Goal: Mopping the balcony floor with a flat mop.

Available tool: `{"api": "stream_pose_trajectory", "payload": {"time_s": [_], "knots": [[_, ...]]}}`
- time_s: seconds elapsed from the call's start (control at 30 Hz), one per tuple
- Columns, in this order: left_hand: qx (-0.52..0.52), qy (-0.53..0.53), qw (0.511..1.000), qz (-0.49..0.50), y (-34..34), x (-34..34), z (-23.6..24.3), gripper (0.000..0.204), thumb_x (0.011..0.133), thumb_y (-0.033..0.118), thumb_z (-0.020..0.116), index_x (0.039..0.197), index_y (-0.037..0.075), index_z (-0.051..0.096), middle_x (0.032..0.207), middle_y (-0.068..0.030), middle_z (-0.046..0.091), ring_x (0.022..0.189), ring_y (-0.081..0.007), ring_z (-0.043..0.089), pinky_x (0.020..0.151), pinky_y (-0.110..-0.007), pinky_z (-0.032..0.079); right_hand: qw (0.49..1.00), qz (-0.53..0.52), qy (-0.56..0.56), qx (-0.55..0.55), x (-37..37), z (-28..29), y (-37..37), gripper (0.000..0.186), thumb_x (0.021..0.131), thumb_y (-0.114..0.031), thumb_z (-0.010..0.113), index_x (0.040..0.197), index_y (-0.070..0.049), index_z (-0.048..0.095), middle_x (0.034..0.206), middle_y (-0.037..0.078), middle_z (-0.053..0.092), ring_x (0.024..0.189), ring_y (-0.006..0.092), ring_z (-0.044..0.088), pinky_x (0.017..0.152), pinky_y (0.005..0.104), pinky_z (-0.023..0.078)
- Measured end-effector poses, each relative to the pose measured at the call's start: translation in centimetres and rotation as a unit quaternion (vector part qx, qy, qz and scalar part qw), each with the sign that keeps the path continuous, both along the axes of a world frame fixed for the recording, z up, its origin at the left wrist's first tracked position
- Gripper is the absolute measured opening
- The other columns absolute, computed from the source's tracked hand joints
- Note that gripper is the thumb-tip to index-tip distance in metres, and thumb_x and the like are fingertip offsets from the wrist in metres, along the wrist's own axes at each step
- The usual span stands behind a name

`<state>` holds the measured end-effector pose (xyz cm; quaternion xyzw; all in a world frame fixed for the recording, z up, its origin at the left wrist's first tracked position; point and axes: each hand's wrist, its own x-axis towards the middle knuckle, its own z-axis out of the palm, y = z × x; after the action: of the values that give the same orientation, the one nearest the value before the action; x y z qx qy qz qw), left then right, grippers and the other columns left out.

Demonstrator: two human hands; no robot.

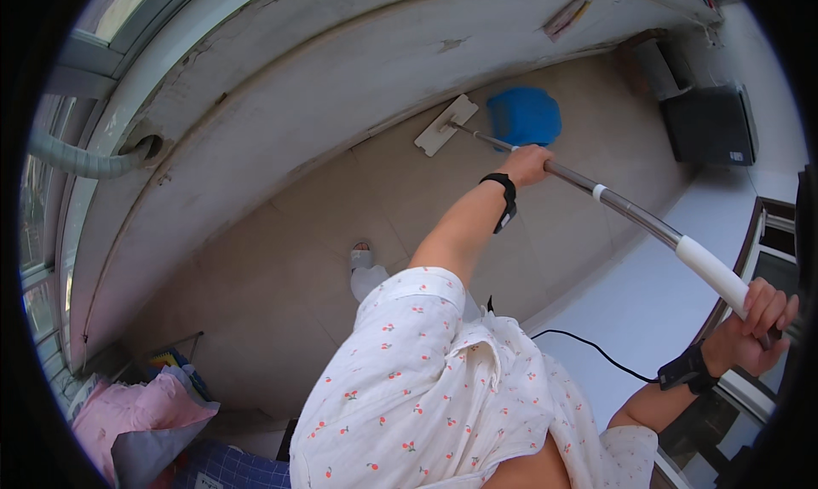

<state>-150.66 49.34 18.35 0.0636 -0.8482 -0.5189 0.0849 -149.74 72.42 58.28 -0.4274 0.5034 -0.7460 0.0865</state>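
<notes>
My left hand (530, 165) is closed around the metal pole of a flat mop (643, 221), about midway along it. At the top end, my right hand (758, 323) grips the handle just past its white sleeve. The mop's pale rectangular head (445, 126) lies flat on the tiled floor, close to the foot of the wall. Right beside it stands a blue rounded plastic object (524, 116), perhaps a tub or stool; the pole crosses in front of its lower edge. Both my wrists carry black bands, and a cable runs from the right one.
A long, stained wall (341, 89) curves along the far side, with a grey hose (94, 157) entering a hole in it. A black box-like object (709, 124) stands at the far right. Pink cloth (141, 408) is piled at the lower left. My foot (361, 255) is on the floor (281, 267).
</notes>
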Motion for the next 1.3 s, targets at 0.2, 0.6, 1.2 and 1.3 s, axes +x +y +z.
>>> {"api": "stream_pose_trajectory", "payload": {"time_s": [0.2, 0.6, 1.2, 1.3], "knots": [[0.027, -0.002, 0.999, 0.047, -3.8, 7.7, 1.3, 0.011, 0.073, 0.011, 0.059, 0.083, 0.011, 0.063, 0.087, -0.0116, 0.063, 0.085, -0.0333, 0.058, 0.071, -0.044, 0.045, 0.998, -0.061, 0.020, 0.028, 1.4, 2.2, -3.2, 0.017, 0.074, -0.021, 0.047, 0.075, -0.013, 0.032, 0.050, -0.003, 0.032, 0.041, 0.0070, 0.031, 0.059, 0.0251, 0.033], [0.014, 0.006, 0.979, 0.204, -12.7, 32.1, -0.5, 0.015, 0.070, 0.008, 0.060, 0.085, 0.010, 0.064, 0.085, -0.0122, 0.063, 0.084, -0.0336, 0.058, 0.070, -0.041, 0.047, 0.989, 0.135, -0.056, -0.017, 12.9, -0.6, -16.2, 0.026, 0.076, -0.029, 0.058, 0.078, -0.015, 0.037, 0.047, -0.005, 0.043, 0.038, 0.0052, 0.042, 0.054, 0.0227, 0.040], [0.020, -0.063, 0.998, -0.024, -2.3, 31.3, 3.2, 0.017, 0.068, 0.010, 0.062, 0.084, 0.011, 0.068, 0.076, -0.0111, 0.065, 0.072, -0.0317, 0.062, 0.064, -0.038, 0.049, 0.981, -0.154, -0.103, -0.064, 18.9, -0.4, 2.1, 0.023, 0.086, -0.026, 0.056, 0.085, -0.009, 0.041, 0.063, 0.000, 0.037, 0.045, 0.0087, 0.037, 0.050, 0.0282, 0.034], [0.037, -0.006, 0.992, -0.120, 2.0, 25.2, 5.4, 0.022, 0.066, 0.009, 0.065, 0.088, 0.011, 0.067, 0.075, -0.0115, 0.064, 0.071, -0.0308, 0.061, 0.063, -0.037, 0.048, 0.994, -0.105, 0.013, -0.015, 20.9, 4.7, 6.8, 0.026, 0.079, -0.023, 0.060, 0.081, -0.010, 0.038, 0.058, -0.001, 0.039, 0.042, 0.0092, 0.043, 0.054, 0.0264, 0.041]]}}
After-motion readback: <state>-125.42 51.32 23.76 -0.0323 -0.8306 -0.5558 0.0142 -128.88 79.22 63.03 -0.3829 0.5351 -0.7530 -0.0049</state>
